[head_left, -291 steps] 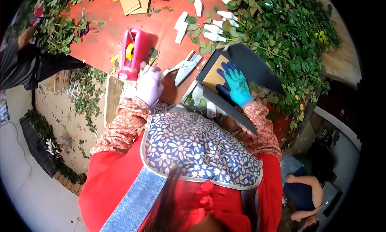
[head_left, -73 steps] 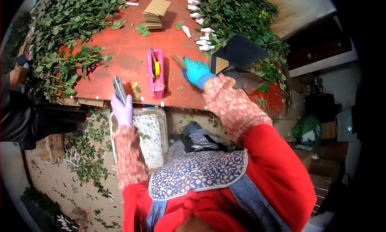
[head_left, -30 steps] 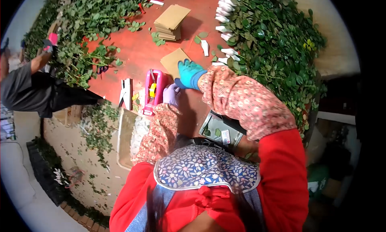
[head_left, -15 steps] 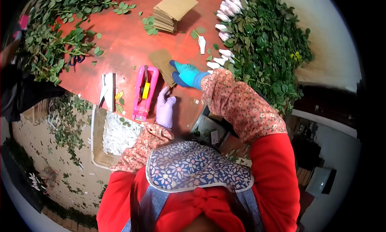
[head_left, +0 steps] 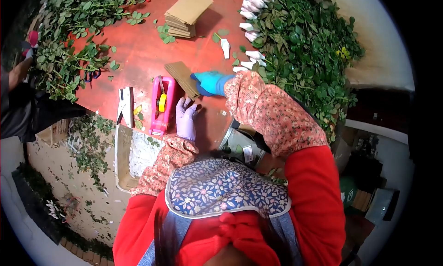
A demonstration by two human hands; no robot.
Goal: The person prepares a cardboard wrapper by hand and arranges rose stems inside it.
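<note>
My right hand point(head_left: 211, 83), in a turquoise and dark blue glove, is closed at the right edge of a small stack of brown cardboard sheets point(head_left: 181, 78). Its fingertips press against the sheets; part of the grip is hidden. Just below the stack's near end, my left hand point(head_left: 186, 120) in a lavender glove has its fingers stretched and slightly apart, holding nothing. Left of that hand stands a pink tape dispenser point(head_left: 169, 97) with a yellow tape roll core point(head_left: 162, 103). A white stapler-like tool point(head_left: 125, 107) lies farther left.
A taller cardboard pile point(head_left: 190, 10) sits at the back. White-wrapped flower heads point(head_left: 251, 8) with leafy stems point(head_left: 300, 49) line the right; more greenery point(head_left: 87, 17) covers the left. A bin of white pieces point(head_left: 143, 153) stands below the table edge. Another person's hand point(head_left: 20, 74) shows far left.
The cardboard stack, blurred before, is now sharp and turned so its layered edge shows. My left fingers have spread a little. The whole view has shifted slightly.
</note>
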